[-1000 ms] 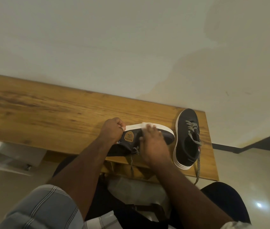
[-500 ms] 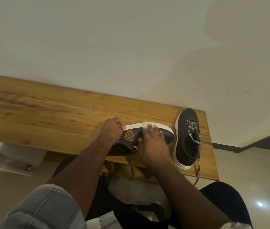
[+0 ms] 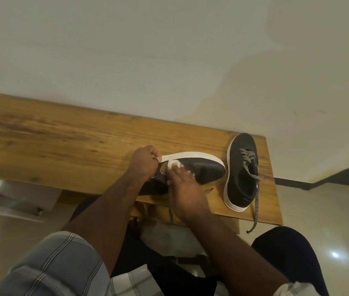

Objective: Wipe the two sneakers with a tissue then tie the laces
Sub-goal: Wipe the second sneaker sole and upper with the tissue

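A dark sneaker [image 3: 205, 169] with a white sole lies on its side on the wooden table [image 3: 62, 146], sole toward the wall. My left hand [image 3: 144, 162] grips its heel end. My right hand [image 3: 182, 189] presses a white tissue [image 3: 172, 163] against the sneaker's side, next to a brown badge. The second dark sneaker [image 3: 240, 174] stands upright at the table's right end, its checkered laces loose, one end hanging over the front edge.
A pale wall rises right behind the table. The table's right edge lies just past the second sneaker. Below the front edge are my lap and the shiny floor [image 3: 329, 210]. A white shelf [image 3: 9, 195] sits under the table at left.
My right hand with the tissue has slid left along the sneaker's side, from the toe area to beside the badge. The left hand and the second sneaker have not moved.
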